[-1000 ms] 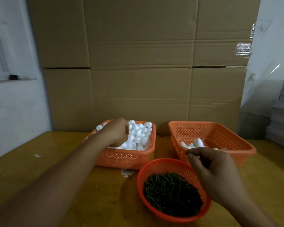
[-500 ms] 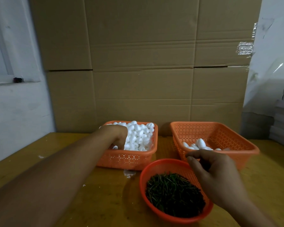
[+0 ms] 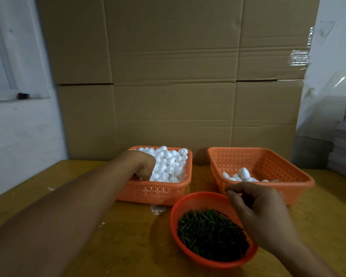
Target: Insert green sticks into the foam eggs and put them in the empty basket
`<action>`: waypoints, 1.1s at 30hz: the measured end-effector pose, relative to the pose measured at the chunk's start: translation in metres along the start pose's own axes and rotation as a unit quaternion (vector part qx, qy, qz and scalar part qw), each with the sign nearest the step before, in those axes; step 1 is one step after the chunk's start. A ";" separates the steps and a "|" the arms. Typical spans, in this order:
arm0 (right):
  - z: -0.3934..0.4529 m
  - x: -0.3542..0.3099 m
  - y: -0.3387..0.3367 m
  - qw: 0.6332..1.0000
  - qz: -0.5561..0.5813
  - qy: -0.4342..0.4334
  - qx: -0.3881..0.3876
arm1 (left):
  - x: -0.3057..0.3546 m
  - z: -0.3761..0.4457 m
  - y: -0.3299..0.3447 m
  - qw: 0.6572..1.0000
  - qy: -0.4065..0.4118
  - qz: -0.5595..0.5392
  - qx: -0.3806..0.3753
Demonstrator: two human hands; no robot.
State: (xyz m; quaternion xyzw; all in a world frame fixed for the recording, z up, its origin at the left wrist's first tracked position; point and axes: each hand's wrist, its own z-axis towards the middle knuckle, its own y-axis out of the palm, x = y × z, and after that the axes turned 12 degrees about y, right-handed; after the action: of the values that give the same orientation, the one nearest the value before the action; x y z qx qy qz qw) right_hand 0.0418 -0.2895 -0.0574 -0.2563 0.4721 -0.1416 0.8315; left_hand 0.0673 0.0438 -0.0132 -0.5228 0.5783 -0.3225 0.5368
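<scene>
Looks like the egg-grabbing step: left hand (image 3: 143, 166) is dug into the heaped foam eggs (image 3: 168, 162), fingertips buried so can't tell if it's got one, while the right hand (image 3: 262, 214), pinched over the green sticks (image 3: 212, 234), maybe holds one, too dark to say.

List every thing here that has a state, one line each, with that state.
Left basket: heaped with foam eggs.
Right basket: nearly empty, a few eggs at the bottom.
Round bowl: holds green sticks.
Left hand: dug into the eggs, grip hidden.
Right hand: above the bowl, fingertips pinched.
</scene>
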 end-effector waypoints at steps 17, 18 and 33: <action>0.001 0.001 0.002 1.000 -0.006 0.004 0.004 | 0.052 -0.058 -0.002 0.786 0.146 -0.466 0.379; 0.000 0.000 0.002 1.000 -0.009 0.006 0.004 | 0.057 -0.062 -0.001 0.773 0.154 -0.485 0.378; -0.003 -0.001 0.004 1.000 -0.022 -0.010 -0.019 | 0.095 -0.097 0.005 0.546 0.149 -0.792 0.229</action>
State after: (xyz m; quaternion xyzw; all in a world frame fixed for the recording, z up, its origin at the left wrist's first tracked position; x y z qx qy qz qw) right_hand 0.0389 -0.2864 -0.0605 -0.2843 0.4608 -0.1484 0.8276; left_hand -0.0148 -0.0638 -0.0237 -0.5723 -0.0927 -0.8117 0.0711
